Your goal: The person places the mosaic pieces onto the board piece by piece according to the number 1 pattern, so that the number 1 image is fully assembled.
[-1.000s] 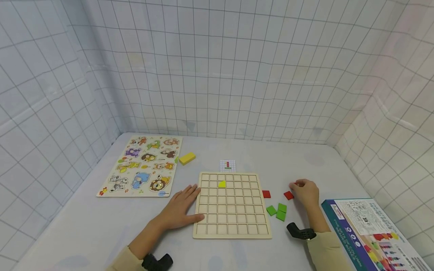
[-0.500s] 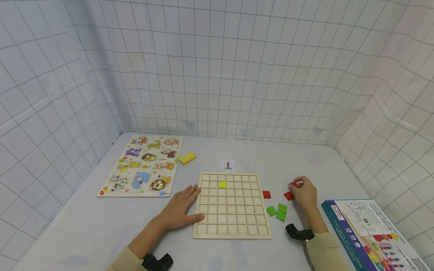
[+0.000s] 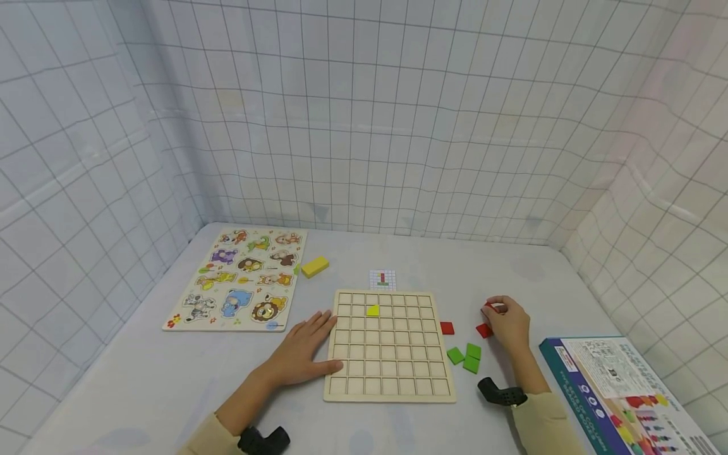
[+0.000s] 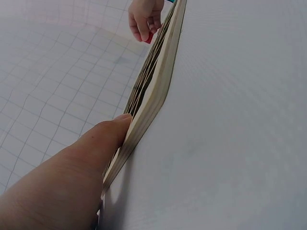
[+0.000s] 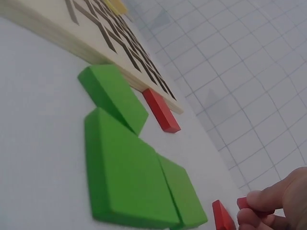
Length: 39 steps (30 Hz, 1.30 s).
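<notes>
My left hand [image 3: 304,351] lies spread on the table at the left side of a wooden grid board [image 3: 389,399], its thumb [image 4: 112,134] over the board's edge. A yellow piece with a slanted corner [image 3: 372,310] sits in an upper cell. To the right of the board, my right hand [image 3: 510,323] pinches a red square tile [image 5: 242,203] between thumb and fingers, which partly cover it. Just below that hand lies another red tile [image 3: 484,330]. One more red tile [image 3: 447,328] rests against the board's right edge, with several green tiles [image 3: 471,364] nearby.
A small card [image 3: 383,280] printed with a grid pattern lies behind the board. An animal puzzle board [image 3: 193,322] and a yellow block [image 3: 315,266] are at the back left. A colourful box [image 3: 611,363] occupies the right front.
My right hand has shifted slightly left and away from me, and the red tile in its fingers now shows more. The left hand has stayed in place.
</notes>
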Each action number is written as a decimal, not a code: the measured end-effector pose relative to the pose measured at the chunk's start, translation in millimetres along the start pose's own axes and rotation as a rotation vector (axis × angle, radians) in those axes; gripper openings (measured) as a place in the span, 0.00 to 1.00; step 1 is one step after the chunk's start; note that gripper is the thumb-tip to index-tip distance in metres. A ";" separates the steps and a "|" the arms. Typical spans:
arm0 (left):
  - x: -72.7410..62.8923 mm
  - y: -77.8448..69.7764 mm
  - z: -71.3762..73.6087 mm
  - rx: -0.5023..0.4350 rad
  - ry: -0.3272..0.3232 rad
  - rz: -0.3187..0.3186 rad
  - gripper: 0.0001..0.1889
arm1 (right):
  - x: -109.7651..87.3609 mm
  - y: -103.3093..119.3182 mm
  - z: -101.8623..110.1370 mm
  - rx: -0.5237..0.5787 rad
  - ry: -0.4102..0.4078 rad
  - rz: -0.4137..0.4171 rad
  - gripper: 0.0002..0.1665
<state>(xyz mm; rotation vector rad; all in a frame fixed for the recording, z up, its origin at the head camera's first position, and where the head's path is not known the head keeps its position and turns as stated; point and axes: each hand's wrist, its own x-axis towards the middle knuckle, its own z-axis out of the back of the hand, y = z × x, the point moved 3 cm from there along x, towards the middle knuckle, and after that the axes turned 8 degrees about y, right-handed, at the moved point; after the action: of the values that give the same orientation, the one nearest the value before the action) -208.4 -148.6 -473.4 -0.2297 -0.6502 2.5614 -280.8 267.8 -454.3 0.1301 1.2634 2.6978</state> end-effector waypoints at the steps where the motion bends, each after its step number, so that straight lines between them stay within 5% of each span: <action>1: -0.1 -0.1 0.1 -0.001 0.000 0.000 0.49 | -0.4 1.6 -0.5 0.008 0.002 -0.003 0.15; 14: -1.4 -1.9 1.2 0.000 -0.009 -0.008 0.48 | -2.6 22.3 -13.8 0.087 0.037 0.093 0.15; 39: -1.6 -2.3 2.3 -0.007 -0.007 0.000 0.48 | -18.2 68.6 -42.0 0.208 0.238 0.239 0.16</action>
<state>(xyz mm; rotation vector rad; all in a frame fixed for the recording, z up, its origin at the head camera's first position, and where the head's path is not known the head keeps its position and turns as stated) -206.7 -148.6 -470.2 -0.2229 -0.6623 2.5618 -276.5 189.5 -428.6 -0.0187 1.6977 2.8390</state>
